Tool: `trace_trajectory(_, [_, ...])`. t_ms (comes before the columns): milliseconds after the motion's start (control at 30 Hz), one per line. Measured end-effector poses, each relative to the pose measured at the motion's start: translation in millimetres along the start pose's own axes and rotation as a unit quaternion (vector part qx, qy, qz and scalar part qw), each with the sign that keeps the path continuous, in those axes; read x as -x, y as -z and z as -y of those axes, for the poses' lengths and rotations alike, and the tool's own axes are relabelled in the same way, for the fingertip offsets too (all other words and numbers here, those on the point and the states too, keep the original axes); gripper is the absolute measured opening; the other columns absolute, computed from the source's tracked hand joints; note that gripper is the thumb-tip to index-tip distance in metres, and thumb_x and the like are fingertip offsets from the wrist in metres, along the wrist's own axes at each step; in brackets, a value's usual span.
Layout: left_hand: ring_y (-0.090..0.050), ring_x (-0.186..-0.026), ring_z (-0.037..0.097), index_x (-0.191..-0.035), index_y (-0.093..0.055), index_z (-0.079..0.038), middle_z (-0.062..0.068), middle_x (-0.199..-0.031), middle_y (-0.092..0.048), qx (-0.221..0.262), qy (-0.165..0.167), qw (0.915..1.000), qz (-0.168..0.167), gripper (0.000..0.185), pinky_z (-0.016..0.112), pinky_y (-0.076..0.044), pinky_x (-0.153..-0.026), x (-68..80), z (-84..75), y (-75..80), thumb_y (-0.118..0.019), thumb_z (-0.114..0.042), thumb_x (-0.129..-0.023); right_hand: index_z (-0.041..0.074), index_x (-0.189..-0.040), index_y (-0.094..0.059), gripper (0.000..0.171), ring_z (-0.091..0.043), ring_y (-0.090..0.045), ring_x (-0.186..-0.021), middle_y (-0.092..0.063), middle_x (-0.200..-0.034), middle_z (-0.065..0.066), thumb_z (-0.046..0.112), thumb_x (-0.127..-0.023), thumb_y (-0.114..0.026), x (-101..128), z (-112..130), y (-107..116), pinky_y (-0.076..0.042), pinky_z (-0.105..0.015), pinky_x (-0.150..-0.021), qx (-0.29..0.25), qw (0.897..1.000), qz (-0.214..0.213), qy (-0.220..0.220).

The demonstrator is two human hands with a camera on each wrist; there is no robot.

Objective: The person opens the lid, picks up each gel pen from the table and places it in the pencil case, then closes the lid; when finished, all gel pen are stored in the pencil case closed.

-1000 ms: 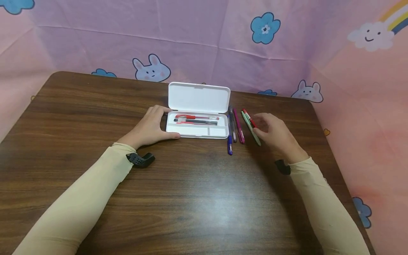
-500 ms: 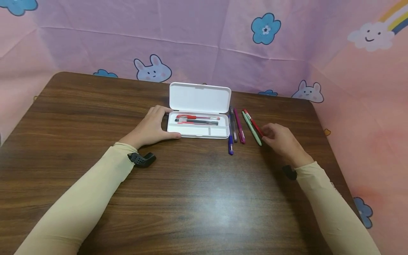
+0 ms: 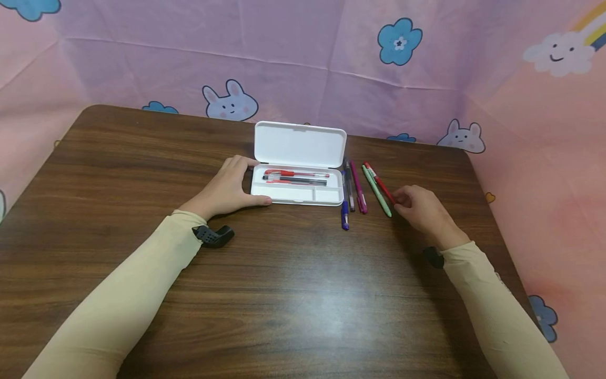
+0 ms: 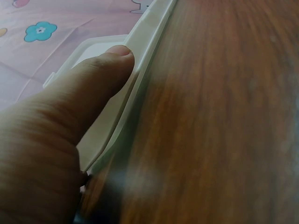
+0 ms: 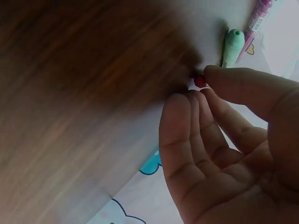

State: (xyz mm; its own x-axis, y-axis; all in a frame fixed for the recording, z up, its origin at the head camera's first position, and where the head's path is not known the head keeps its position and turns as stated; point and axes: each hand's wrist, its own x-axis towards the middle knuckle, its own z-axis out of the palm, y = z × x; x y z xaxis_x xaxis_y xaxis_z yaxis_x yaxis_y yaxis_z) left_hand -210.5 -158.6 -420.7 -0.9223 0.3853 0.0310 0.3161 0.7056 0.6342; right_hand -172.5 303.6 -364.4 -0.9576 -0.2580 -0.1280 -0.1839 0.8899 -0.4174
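A white pencil case (image 3: 293,196) stands with its lid raised on the wooden table. Inside its long compartment lie a red pen (image 3: 287,172) and a black pen (image 3: 303,181). My left hand (image 3: 226,189) grips the case's left end, thumb along the front edge and fingers behind; the left wrist view has the thumb (image 4: 100,70) against the white wall. At the right, my right hand (image 3: 421,210) pinches the near end of another red pen (image 3: 380,181) between thumb and fingertips. In the right wrist view that pen's round red tip (image 5: 200,81) shows at the thumb.
Just left of the held pen lies a light green pen (image 3: 377,190). Further left are a magenta pen (image 3: 358,187), a grey pen (image 3: 350,185) and a blue pen (image 3: 344,210) against the case's right end. A patterned cloth (image 3: 293,68) hangs behind the table.
My right hand has moved right and toward me, from the red pen's middle to its near end, and that pen now shows more fully. The left hand keeps its hold on the case.
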Motion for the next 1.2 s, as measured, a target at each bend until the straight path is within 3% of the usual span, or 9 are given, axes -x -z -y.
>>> trace_trajectory(1200, [-0.036, -0.134, 0.031, -0.15, -0.041, -0.005, 0.013, -0.146, -0.042, -0.005, 0.001, 1.0, 0.002, 0.107, 0.054, -0.035, -0.112, 0.5, -1.5, 0.6, -0.081, -0.07, -0.075, -0.006, -0.123, -0.064, 0.027, -0.035, -0.063, -0.1, -0.065, -0.109, -0.022, 0.006, -0.098, -0.065, -2.0, 0.8, -2.0, -0.053, -0.052, -0.088, 0.003, 1.0, -0.004, -0.024])
